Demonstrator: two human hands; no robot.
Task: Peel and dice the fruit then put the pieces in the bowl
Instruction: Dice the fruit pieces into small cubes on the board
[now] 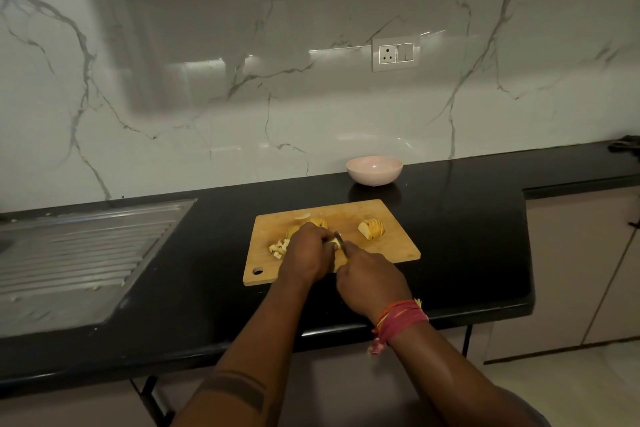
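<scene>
Midway through dicing on cutting board (391, 239): left hand (308, 255) clenched over fruit piece (331, 243), right hand (372, 282) gripping knife (341, 242). Small diced pile (278, 248) done; sliced wedge (371, 228) waiting; pink bowl (374, 170) unfilled behind.

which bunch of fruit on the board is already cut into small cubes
The pile of small cubes at the board's left edge, just left of the left hand. The sliced piece on the right is only fanned slices.
</scene>
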